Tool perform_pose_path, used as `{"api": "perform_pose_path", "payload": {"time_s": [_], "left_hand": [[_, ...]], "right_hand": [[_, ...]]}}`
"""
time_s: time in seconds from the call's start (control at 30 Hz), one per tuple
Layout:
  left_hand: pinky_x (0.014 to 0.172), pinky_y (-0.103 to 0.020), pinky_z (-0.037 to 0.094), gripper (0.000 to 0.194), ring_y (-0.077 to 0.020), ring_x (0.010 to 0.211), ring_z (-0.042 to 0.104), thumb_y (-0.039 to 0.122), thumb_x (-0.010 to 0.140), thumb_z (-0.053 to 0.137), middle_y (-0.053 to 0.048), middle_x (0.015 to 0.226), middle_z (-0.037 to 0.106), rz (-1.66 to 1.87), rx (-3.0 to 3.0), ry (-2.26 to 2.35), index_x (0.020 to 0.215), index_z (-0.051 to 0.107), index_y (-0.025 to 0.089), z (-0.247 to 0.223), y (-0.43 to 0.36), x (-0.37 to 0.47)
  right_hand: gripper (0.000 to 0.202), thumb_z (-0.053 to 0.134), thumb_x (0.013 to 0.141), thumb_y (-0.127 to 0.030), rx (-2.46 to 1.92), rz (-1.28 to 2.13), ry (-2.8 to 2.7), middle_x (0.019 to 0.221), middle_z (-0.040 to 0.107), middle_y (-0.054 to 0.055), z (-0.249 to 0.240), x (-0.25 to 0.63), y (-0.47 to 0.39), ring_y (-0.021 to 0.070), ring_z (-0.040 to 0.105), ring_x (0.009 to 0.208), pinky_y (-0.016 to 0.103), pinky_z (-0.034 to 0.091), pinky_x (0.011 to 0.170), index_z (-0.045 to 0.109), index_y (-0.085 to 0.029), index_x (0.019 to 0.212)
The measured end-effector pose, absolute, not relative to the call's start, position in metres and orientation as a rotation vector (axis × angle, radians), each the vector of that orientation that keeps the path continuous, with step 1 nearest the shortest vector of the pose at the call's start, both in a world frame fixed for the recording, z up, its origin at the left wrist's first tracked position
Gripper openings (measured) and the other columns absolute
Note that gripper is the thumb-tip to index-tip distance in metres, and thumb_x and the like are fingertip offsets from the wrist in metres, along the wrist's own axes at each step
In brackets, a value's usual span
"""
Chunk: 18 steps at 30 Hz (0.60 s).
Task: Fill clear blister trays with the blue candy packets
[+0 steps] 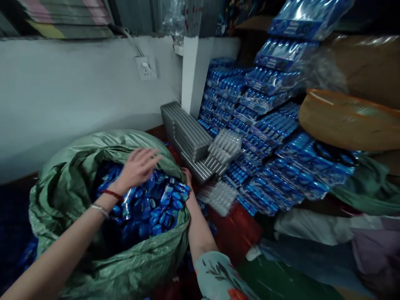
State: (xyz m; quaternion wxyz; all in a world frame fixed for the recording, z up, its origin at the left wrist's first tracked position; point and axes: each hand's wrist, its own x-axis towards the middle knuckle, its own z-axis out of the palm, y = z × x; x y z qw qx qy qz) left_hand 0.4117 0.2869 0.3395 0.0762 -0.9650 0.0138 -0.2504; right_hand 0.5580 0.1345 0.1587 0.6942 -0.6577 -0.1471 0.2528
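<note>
A large green woven sack [156, 254] stands open, filled with small glossy blue plastic pieces [146, 208], several of them bottle-like or capped. Over these pieces my left hand [137, 166] hovers with fingers stretched forward, slightly smeared by motion and holding nothing. It wears a red cord and a pale bracelet at the wrist. At the sack's right edge is my right hand [188, 179], its fingers curled at the rim and partly hidden. Blue pieces lie close beside that hand, inside the sack.
Grey ridged trays [187, 129] are stacked right of the sack, with clear plastic blisters [225, 146] against them. Tall piles of blue packaged goods [262, 125] rise at right, near a brown round-edged container [350, 121]. A white wall [78, 83] with a socket [146, 68] is behind.
</note>
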Motion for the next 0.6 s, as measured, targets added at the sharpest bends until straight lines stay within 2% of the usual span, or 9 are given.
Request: {"api": "perform_pose_path", "payload": {"time_s": [0.1,0.2,0.27,0.33,0.43,0.5,0.6], "left_hand": [[0.113,-0.048,0.011,0.039,-0.0236,0.132,0.035,0.035,0.091,0.046,-0.004,0.135,0.052,-0.235,-3.049,0.333,0.129,0.052,0.029,0.307,0.25,0.455],[0.111,-0.05,0.01,0.036,-0.0236,0.124,0.043,0.038,0.091,0.046,-0.005,0.127,0.058,-0.059,-3.145,0.231,0.124,0.057,0.028,0.277,0.247,0.481],[0.11,-0.048,0.013,0.033,-0.0212,0.115,0.049,0.039,0.091,0.044,-0.004,0.119,0.063,-0.034,-3.169,0.166,0.117,0.062,0.028,0.269,0.252,0.49],[0.108,-0.046,0.017,0.032,-0.0207,0.106,0.052,0.04,0.092,0.042,-0.005,0.108,0.066,0.002,-3.155,0.088,0.106,0.067,0.026,0.268,0.254,0.495],[0.102,-0.047,0.022,0.033,-0.0243,0.103,0.051,0.041,0.09,0.045,-0.009,0.1,0.067,0.096,-3.111,-0.095,0.092,0.072,0.021,0.271,0.246,0.508],[0.099,-0.048,0.024,0.032,-0.027,0.104,0.05,0.041,0.087,0.05,-0.011,0.1,0.067,0.158,-3.098,-0.191,0.088,0.073,0.018,0.269,0.24,0.519],[0.098,-0.05,0.024,0.028,-0.0299,0.105,0.049,0.038,0.081,0.058,-0.015,0.099,0.068,0.221,-3.087,-0.316,0.085,0.073,0.015,0.259,0.234,0.535]], "right_hand": [[0.026,0.041,0.08,-0.03,-1.774,0.488,-0.218,0.095,0.065,0.006,0.172,0.571,0.15,0.0163,0.058,0.092,0.027,0.046,0.081,0.058,-0.017,0.096],[0.029,0.043,0.08,-0.029,-1.894,0.499,-0.25,0.092,0.064,0.007,0.19,0.575,0.148,0.0168,0.058,0.087,0.026,0.044,0.081,0.058,-0.012,0.097],[0.03,0.049,0.079,-0.032,-1.973,0.518,-0.291,0.097,0.064,0.009,0.201,0.565,0.129,0.0199,0.057,0.092,0.029,0.041,0.086,0.06,-0.012,0.098],[0.042,0.055,0.077,-0.04,-2.038,0.556,-0.317,0.11,0.061,0.014,0.208,0.544,0.096,0.0266,0.053,0.106,0.036,0.038,0.092,0.06,-0.012,0.107],[0.075,0.053,0.077,-0.057,-2.206,0.688,-0.327,0.135,0.043,0.023,0.206,0.503,0.04,0.0348,0.041,0.123,0.045,0.034,0.096,0.04,-0.012,0.136],[0.084,0.05,0.079,-0.06,-2.221,0.783,-0.398,0.139,0.039,0.023,0.196,0.478,0.011,0.0325,0.042,0.124,0.043,0.036,0.095,0.026,-0.012,0.144],[0.065,0.043,0.087,-0.048,-2.138,0.735,-0.455,0.132,0.049,0.017,0.173,0.454,-0.004,0.0244,0.048,0.119,0.035,0.039,0.096,0.031,-0.012,0.141]]}}
